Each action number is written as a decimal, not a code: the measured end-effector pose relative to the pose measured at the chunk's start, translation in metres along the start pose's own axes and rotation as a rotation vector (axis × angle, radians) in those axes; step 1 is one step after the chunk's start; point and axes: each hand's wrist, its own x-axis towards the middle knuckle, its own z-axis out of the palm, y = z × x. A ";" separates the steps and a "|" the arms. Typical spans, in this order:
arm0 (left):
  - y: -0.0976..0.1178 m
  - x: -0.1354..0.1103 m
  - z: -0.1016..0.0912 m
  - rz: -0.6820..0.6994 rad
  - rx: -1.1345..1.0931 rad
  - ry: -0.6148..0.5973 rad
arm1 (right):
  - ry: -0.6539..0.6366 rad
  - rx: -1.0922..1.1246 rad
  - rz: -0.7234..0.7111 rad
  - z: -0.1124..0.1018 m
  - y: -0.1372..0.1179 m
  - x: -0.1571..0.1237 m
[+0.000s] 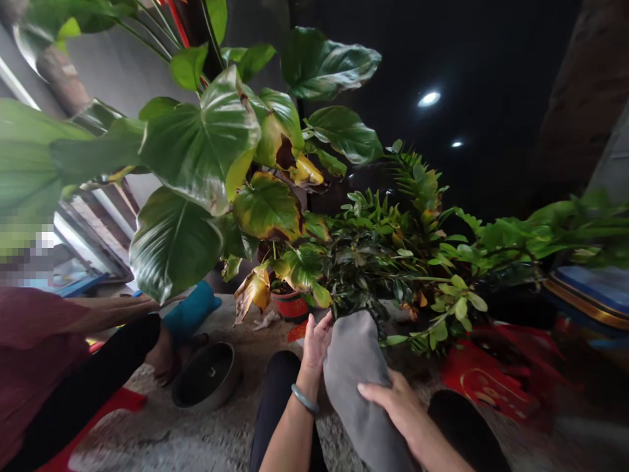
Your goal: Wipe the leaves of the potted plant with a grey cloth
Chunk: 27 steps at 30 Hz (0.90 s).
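A long grey piece of soft material [354, 373], rounded at its far end, hangs over my lap; it looks like cloth, but its exact kind does not show. My right hand [393, 401] grips its right edge, thumb on top and the other fingers hidden underneath. Close to the left edge of the grey piece, my left hand [315, 344] is raised with its fingers apart. Whether its fingertips touch the material I cannot tell. A greenish bangle [304, 400] circles my left wrist.
Large-leaved plants [201, 141] and a red pot [289, 305] stand ahead. At left, a seated person [44, 354] has a blue thing [191, 311] near their hands, beside a dark basin [206, 377]. A red bag [496, 373] lies at right, below a stacked tin [590, 292].
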 end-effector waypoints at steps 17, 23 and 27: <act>-0.008 0.003 -0.001 0.110 0.154 0.105 | -0.007 0.362 0.291 -0.018 0.002 0.000; -0.014 0.005 -0.001 0.089 0.104 0.121 | 0.242 0.545 -0.104 -0.028 -0.087 0.005; -0.014 0.006 -0.005 0.086 0.087 0.117 | 0.241 0.600 -0.145 -0.010 -0.100 0.033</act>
